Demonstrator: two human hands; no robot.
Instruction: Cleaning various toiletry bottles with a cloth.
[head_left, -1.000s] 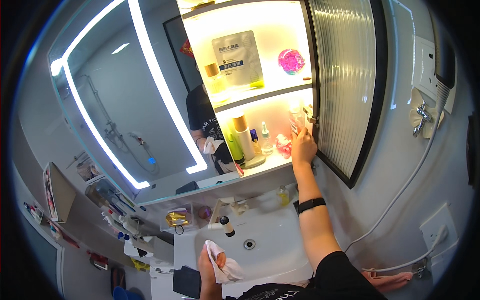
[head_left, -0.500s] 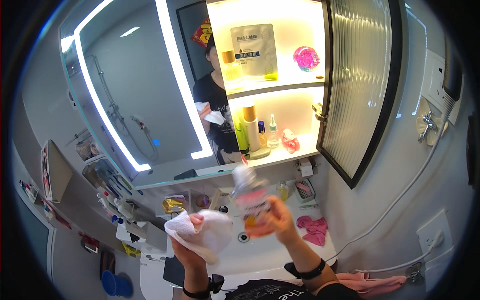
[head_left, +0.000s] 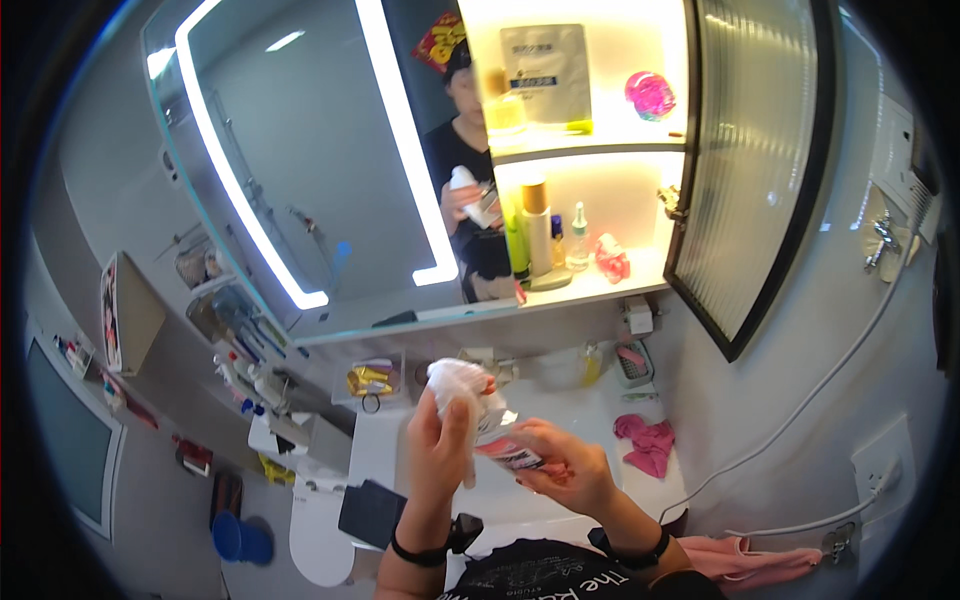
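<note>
In front of my chest, above the white sink (head_left: 560, 385), both hands are raised close together. My left hand (head_left: 432, 440) is closed on a white cloth (head_left: 455, 382), which bunches over and beside the upper end of a bottle. Around the lower part of that clear plastic bottle (head_left: 512, 453), with its red and dark label, the fingers of my right hand (head_left: 575, 468) are closed. It lies tilted, its upper end toward my left hand. The cloth and left fingers hide part of it, so I cannot tell how far they touch it.
A lit cabinet with bottles (head_left: 537, 235) has its ribbed glass door (head_left: 750, 170) swung out on the right, beside a mirror (head_left: 290, 160). A pink cloth (head_left: 645, 445) lies at the sink's right. A clear box (head_left: 372, 380) stands behind left; a white cord (head_left: 800, 400) hangs right.
The bottle has come down and tipped sideways in my right hand. My left hand has brought the cloth up against its upper end. The view has shifted slightly left.
</note>
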